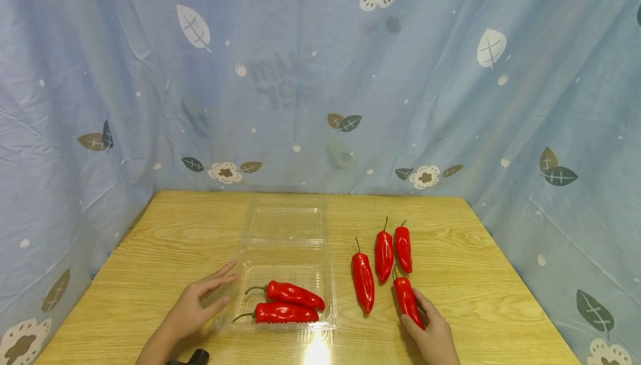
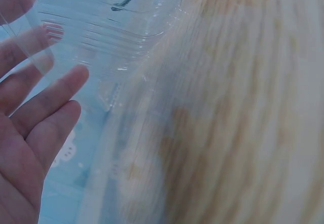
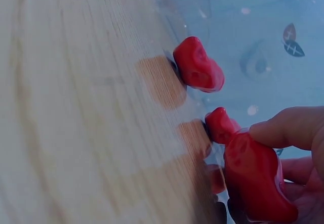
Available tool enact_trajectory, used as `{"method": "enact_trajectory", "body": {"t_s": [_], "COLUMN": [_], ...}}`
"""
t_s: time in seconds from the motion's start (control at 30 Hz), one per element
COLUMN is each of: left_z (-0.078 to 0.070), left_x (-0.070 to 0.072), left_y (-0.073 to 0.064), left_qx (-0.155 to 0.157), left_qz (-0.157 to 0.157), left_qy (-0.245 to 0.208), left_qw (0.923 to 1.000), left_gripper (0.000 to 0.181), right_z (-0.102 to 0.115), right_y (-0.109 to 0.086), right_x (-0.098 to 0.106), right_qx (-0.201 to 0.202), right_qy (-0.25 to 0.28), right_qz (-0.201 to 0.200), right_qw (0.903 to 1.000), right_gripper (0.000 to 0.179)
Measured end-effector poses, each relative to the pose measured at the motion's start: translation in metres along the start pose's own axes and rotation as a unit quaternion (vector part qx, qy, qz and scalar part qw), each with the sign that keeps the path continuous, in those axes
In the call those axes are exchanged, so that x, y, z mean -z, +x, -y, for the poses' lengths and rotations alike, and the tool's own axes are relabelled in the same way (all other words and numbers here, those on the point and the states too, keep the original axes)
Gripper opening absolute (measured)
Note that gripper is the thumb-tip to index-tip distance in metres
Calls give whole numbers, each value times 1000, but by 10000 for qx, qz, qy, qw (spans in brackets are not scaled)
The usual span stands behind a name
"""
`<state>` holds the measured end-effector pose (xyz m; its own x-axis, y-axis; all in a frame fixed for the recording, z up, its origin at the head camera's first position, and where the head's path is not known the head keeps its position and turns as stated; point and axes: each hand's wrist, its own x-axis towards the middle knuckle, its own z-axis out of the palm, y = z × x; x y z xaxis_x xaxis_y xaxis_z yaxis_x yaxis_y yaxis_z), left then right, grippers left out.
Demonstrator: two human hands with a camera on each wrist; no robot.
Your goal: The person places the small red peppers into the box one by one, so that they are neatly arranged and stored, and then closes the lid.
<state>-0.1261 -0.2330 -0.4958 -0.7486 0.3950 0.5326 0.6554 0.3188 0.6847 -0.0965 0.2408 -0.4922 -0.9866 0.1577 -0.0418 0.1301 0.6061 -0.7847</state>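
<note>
A right hand (image 1: pixel 432 334) grips a long, glossy red pepper (image 1: pixel 407 298), slender stem pointing away, at the near right of a wood-grain bench (image 1: pixel 481 287), while a left hand (image 1: pixel 192 304) spreads its fingers loosely beside an open clamshell (image 1: pixel 333 292). Inside lie two shiny peppers (image 1: pixel 286 313); three tapered peppers (image 1: pixel 384 256) rest to its right, before a blue curtain (image 1: pixel 295 37).

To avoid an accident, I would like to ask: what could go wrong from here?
The right hand holds a red pepper whose stem end lies close to the loose peppers; lifting it might knock one. The left hand is close to the left edge of the clear container, so a bump could shift it. The two peppers inside lie with their stems toward that edge; closing the open lid could perhaps bend them.
</note>
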Motion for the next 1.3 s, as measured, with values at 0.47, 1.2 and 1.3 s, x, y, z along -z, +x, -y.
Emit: {"method": "enact_trajectory", "body": {"t_s": [0.47,1.2,1.3], "left_z": [1,-2,-3], "left_x": [1,1,2], "left_y": [0,2,1], "left_qx": [368,119,190], "left_qz": [186,88,116], "left_qy": [-49,-72,-68], "left_qw": [9991,9999,9997], "left_gripper": [39,40,39], "right_z": [3,32,39], "right_y": [0,15,20], "right_x": [1,4,1], "right_qx": [380,1460,1790], "right_qy": [1334,1625,1655], "right_qz": [-242,103,164], "right_qw": [9900,9758,9697], "right_gripper": [64,57,57]}}
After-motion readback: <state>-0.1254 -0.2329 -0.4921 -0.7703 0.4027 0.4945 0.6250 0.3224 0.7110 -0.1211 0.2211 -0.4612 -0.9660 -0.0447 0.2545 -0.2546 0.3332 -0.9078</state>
